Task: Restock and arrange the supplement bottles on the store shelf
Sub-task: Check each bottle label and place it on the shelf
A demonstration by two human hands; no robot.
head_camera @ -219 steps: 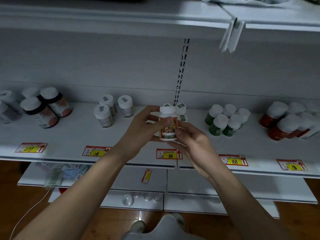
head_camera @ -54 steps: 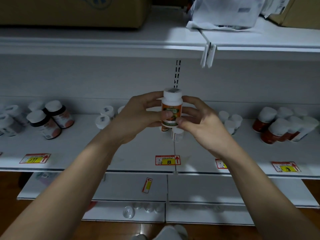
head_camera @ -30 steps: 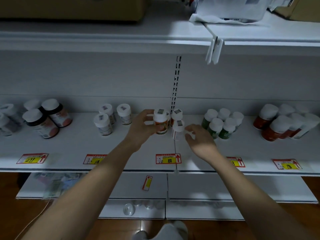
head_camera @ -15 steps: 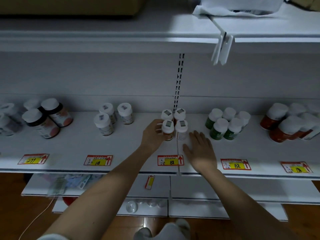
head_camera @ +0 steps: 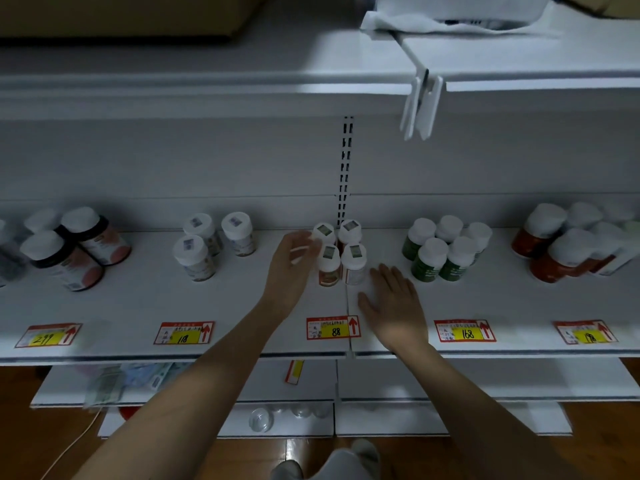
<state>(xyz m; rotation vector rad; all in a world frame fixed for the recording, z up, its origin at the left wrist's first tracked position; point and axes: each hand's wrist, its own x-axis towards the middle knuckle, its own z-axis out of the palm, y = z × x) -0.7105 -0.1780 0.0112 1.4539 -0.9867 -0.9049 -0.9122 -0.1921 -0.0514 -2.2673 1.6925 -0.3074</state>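
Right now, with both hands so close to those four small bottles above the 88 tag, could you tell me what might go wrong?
1. The left hand hangs loosely curled right beside the four orange-label bottles, which stand tightly packed; a stray nudge could topple one into its neighbours.
2. The right hand lies flat just in front of the front right bottle; sliding forward might push the group out of line.
3. The green bottles stand close by, so a falling bottle could disturb them.

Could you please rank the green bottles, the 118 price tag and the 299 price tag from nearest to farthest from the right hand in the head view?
From the right hand:
1. Green bottles, just to its right, further back on the shelf.
2. 118 price tag, left, on the shelf's front edge.
3. 299 price tag, far left.
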